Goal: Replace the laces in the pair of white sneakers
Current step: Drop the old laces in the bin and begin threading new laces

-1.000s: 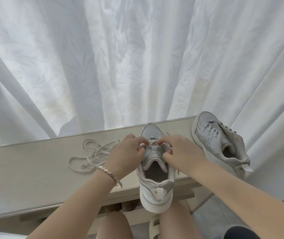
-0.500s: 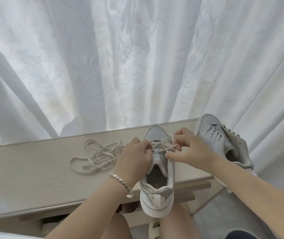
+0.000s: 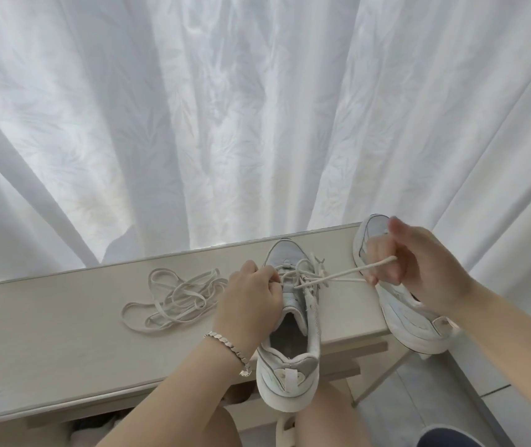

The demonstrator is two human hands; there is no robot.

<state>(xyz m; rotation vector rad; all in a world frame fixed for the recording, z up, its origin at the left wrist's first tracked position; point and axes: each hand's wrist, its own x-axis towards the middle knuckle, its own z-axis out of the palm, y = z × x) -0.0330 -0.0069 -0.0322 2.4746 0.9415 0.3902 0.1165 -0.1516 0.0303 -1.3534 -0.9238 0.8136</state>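
Two sneakers, centre sneaker [image 3: 290, 372] and right sneaker [image 3: 409, 327], are laid toes-far. One lace [image 3: 338, 276] is pinched by left hand [image 3: 251, 301], gripped taut by right hand [image 3: 425, 269].

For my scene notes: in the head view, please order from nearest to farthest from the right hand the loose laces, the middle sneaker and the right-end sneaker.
1. Right-end sneaker: just behind the right hand.
2. Middle sneaker: left of the hand, at the other end of the lace it holds.
3. Loose laces: farthest left on the table.
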